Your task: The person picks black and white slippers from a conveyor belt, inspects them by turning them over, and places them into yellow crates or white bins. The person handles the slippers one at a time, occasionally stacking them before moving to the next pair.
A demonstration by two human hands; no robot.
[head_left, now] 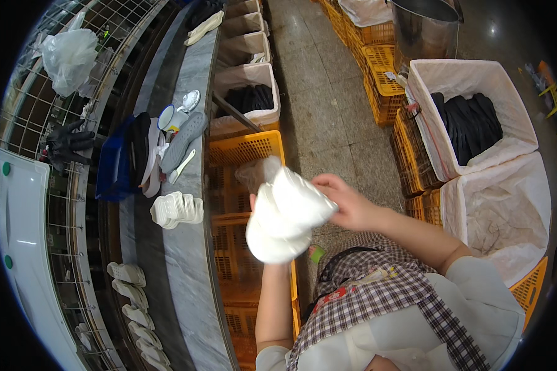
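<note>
A stack of white shoe soles (284,216) is held up in front of my chest, over the yellow crates (247,151). My right hand (346,201) grips the stack's upper right end. My left hand (254,201) is mostly hidden behind the stack and supports it from below and behind; only a fingertip shows at its left edge. My left forearm rises straight up from the lower edge.
A grey stone counter (185,247) on my left carries a pile of white soles (176,209), grey soles (182,142) and a blue tray (114,164). More white soles (133,297) line a lower ledge. Lined bins (470,117) with black soles stand right; another (250,99) lies ahead.
</note>
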